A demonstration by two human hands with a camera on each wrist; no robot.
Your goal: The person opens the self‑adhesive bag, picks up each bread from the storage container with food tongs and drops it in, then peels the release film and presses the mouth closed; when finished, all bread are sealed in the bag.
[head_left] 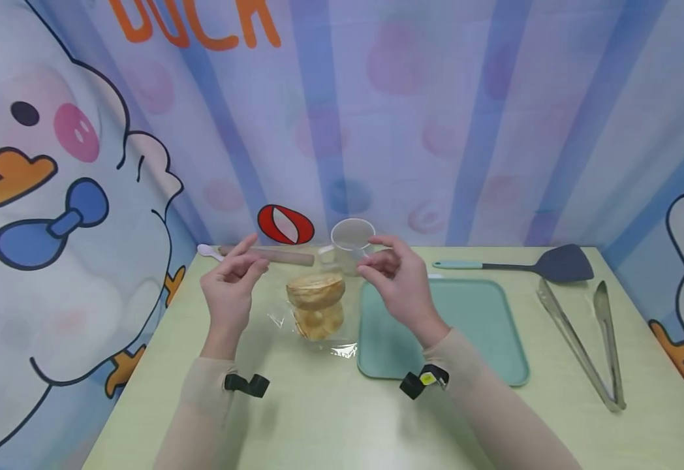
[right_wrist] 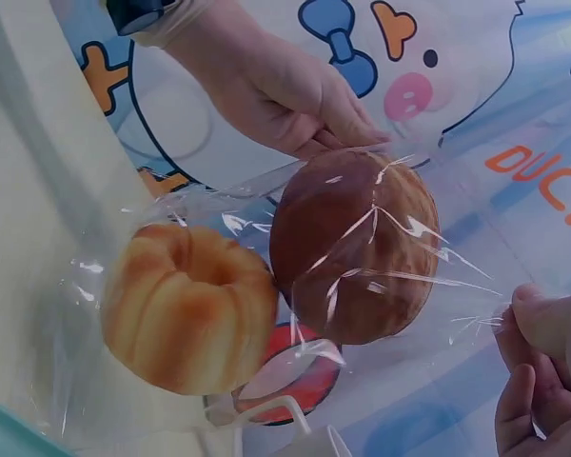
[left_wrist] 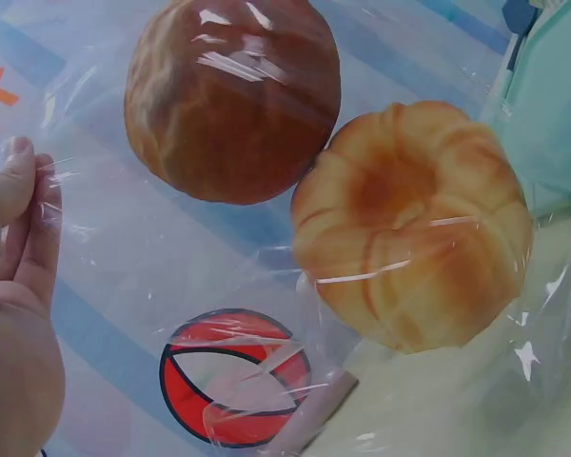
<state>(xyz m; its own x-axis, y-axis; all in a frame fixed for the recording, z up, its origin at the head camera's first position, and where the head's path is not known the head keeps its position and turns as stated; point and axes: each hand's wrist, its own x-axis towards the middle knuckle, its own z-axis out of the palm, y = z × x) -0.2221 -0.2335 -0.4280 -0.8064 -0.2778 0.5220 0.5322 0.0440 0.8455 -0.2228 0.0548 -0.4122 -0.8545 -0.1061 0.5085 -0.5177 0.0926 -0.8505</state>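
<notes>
A clear plastic bag (head_left: 346,350) hangs between both hands in the head view. Inside it are a round brown bun (left_wrist: 233,105) and, below that, a golden ring-shaped bread (left_wrist: 414,228). My left hand (head_left: 227,294) pinches the bag's upper left edge between thumb and fingers. On the other side, my right hand (head_left: 405,287) pinches the opposite upper edge, thumb against forefinger. Creases run through the film from the right fingertips toward the bun in the right wrist view. Both breads sit between the hands, touching neither.
A pale green tray (head_left: 471,326) lies right of the bag, partly under my right forearm. Metal tongs (head_left: 577,346) and a dark spatula (head_left: 562,264) are farther right. Behind the bag stand a white cup (head_left: 350,238), a brown stick (head_left: 286,256) and a white spoon (head_left: 208,250).
</notes>
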